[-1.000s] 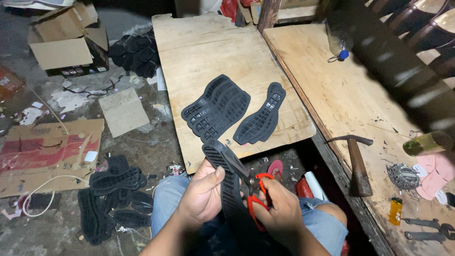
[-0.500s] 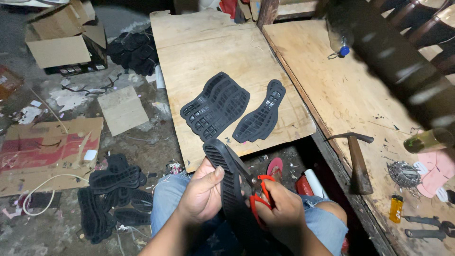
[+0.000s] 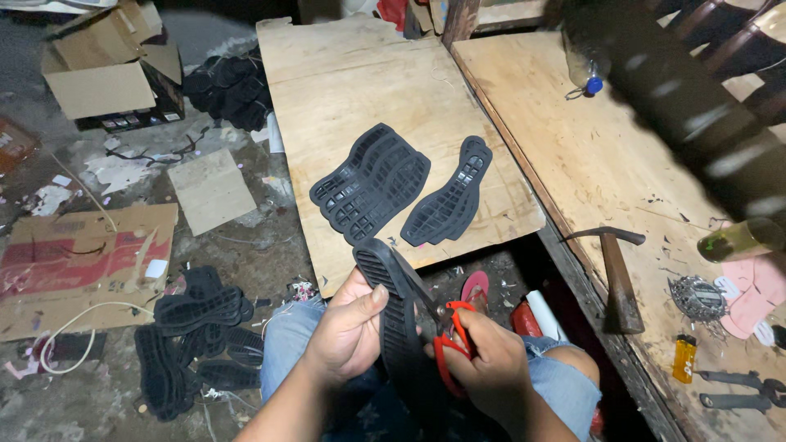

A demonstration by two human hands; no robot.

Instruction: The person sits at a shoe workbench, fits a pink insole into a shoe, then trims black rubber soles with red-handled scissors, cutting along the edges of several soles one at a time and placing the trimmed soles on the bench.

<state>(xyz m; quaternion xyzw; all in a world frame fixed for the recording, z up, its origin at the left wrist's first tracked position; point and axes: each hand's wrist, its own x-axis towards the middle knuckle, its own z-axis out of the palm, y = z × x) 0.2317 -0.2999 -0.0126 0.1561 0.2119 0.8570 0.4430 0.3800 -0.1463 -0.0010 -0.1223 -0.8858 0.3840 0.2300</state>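
Black rubber sole [image 3: 391, 307]: being held above the lap, just below the near edge of the wooden board [image 3: 327, 90]. Ribbed tread facing left and up; long axis running from the rounded end near the board edge, down and slightly right toward the knees. Rounded end pointing away from the body.

Compared with a second ago: sitting almost unchanged in position and tilt, blades biting at the same right edge. Judging from that, trimming progressing slowly along the rim, most of the outline perhaps awaiting the cut.

Left hand [image 3: 350, 331]: closing around the sole's left side, thumb pressing on the tread.

Right hand [image 3: 483, 368]: gripping red-handled scissors [image 3: 446, 344], fingers threading the loops, blades meeting the sole's right edge.

Lying on the board: one wide moulded rubber sheet [image 3: 370, 182], one cut sole shape [image 3: 449, 195], just beside each other.

Resting on the workbench to the right: hammer [image 3: 618, 274], yellow lighter [image 3: 684, 358], pile of small nails [image 3: 696, 296].

Scattering on the floor to the left: more black soles [image 3: 192, 336], flattened cardboard [image 3: 82, 254].
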